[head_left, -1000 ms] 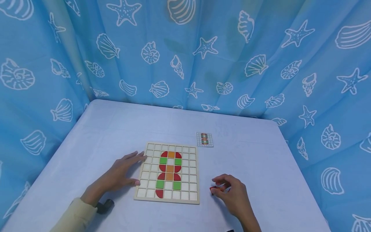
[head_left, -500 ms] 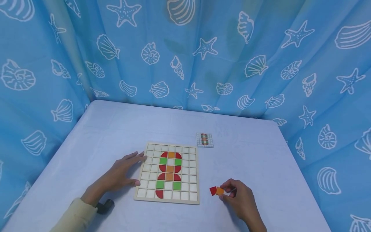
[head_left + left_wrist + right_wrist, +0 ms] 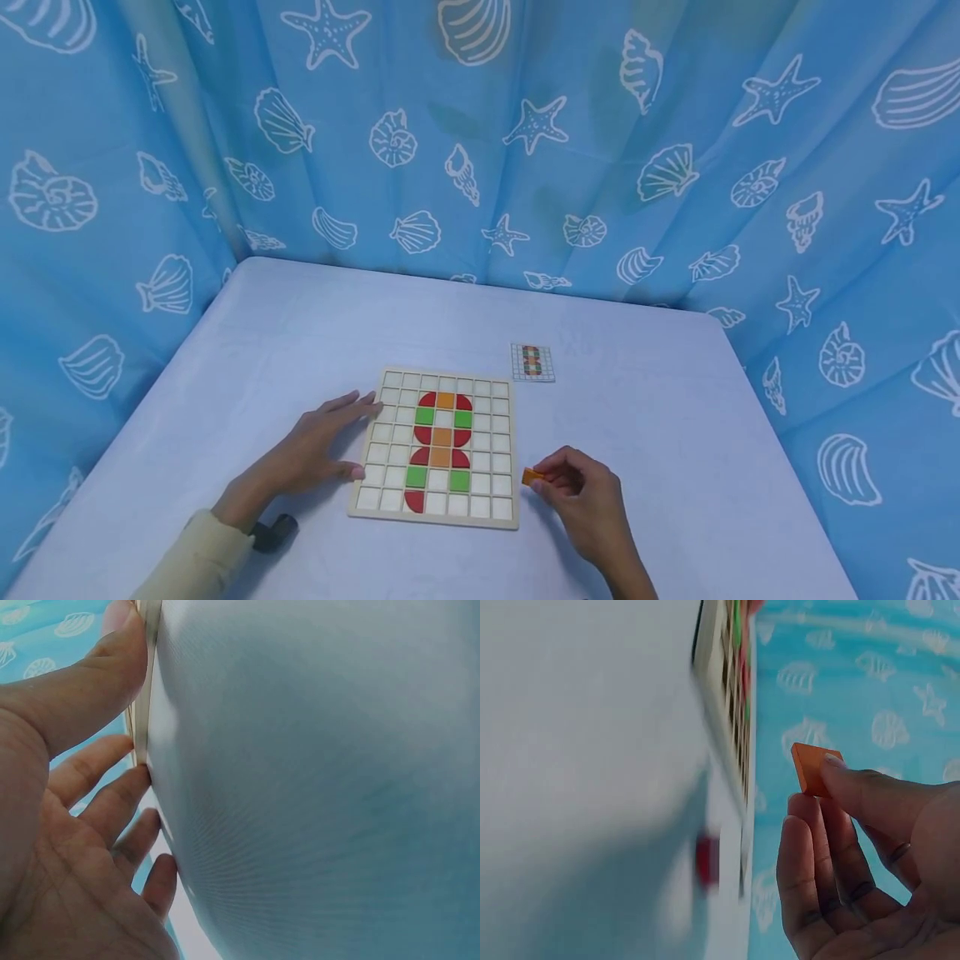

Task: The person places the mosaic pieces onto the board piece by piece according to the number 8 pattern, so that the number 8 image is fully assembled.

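Note:
A wooden grid board (image 3: 495,524) lies on the table, with red quarter-circle, green square and orange square tiles set in its middle columns. The bottom row holds one red quarter-circle tile (image 3: 414,501). My left hand (image 3: 311,450) rests along the board's left edge, fingers spread, thumb at the lower part of that edge. Just right of the board, my right hand (image 3: 588,500) pinches an orange square tile (image 3: 812,766) between thumb and fingers, above the table. A loose red tile (image 3: 705,860) lies on the table in the right wrist view; the right hand hides it in the head view.
Behind the board's far right corner lies a small pattern card (image 3: 532,363) printed with a grid and a similar coloured figure. A white cloth (image 3: 637,375) covers the table. Blue curtains (image 3: 480,167) with shells and starfish hang around its back and sides.
My right hand picks the orange tile up from beside the red one and carries it left towards the board's right edge. The left hand stays in place.

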`<state>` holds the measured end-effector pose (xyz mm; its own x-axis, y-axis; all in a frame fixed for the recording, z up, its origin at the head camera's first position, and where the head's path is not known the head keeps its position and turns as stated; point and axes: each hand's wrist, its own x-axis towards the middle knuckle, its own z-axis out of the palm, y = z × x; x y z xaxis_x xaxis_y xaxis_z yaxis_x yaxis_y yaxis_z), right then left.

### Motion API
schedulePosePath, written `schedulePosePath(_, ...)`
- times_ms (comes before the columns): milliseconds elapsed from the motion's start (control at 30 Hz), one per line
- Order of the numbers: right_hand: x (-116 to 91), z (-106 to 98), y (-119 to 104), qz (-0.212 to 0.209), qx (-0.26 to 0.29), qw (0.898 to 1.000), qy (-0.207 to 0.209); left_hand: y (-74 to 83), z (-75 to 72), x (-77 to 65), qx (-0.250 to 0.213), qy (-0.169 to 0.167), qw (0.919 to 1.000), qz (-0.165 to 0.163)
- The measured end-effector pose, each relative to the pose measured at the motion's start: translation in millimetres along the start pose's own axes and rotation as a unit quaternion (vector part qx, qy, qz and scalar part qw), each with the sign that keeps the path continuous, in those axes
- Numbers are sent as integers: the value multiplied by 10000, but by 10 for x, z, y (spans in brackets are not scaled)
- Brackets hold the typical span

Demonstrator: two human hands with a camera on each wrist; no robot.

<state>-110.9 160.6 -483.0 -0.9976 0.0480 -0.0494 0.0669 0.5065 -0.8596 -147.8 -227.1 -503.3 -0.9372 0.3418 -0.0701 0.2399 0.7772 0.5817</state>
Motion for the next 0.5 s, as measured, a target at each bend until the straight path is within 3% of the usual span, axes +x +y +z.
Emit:
schedulePosePath(233, -38, 393, -215, -34, -44, 9980, -626, 4, 12, 2, -52, -20, 10000, -15)
schedulePosePath(500, -63, 748, -337, -383, -208, 9918, -1203, 19, 2, 1, -6, 28, 10000, -41)
